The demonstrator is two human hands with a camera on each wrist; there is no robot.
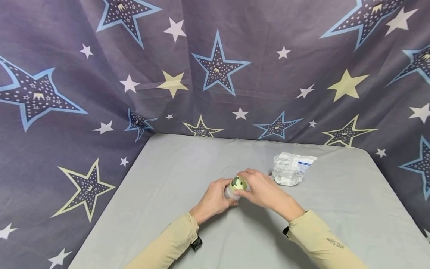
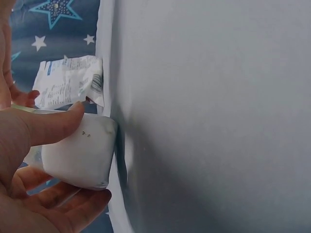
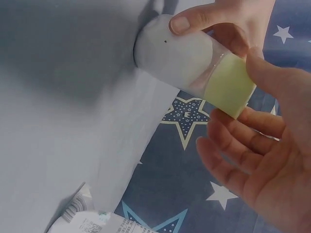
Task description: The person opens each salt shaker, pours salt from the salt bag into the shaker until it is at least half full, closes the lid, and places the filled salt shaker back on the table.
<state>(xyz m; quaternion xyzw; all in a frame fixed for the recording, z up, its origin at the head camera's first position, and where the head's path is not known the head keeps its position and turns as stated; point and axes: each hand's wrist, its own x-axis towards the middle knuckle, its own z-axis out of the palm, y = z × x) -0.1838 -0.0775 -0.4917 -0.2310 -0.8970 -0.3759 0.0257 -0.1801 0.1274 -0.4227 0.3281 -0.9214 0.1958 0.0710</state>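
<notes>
A small clear jar (image 1: pixel 230 193) holding something white stands low over the table, topped by a yellow-green lid (image 1: pixel 239 183) with dark patches on its top. My left hand (image 1: pixel 214 198) grips the jar's body, thumb on one side and fingers on the other, as the left wrist view shows around the white-filled jar (image 2: pixel 82 155). With thumb and fingertips my right hand (image 1: pixel 263 189) pinches the rim of the lid. From the right wrist, the lid (image 3: pixel 230 86) is on the jar's end, and some fingers of that hand curl free below it.
A crumpled white packet (image 1: pixel 291 170) with printed text and a blue label lies just beyond my right hand. Grey cloth covers the table (image 1: pixel 174 160). Behind and to the left hangs a dark curtain (image 1: pixel 221 108) patterned with stars.
</notes>
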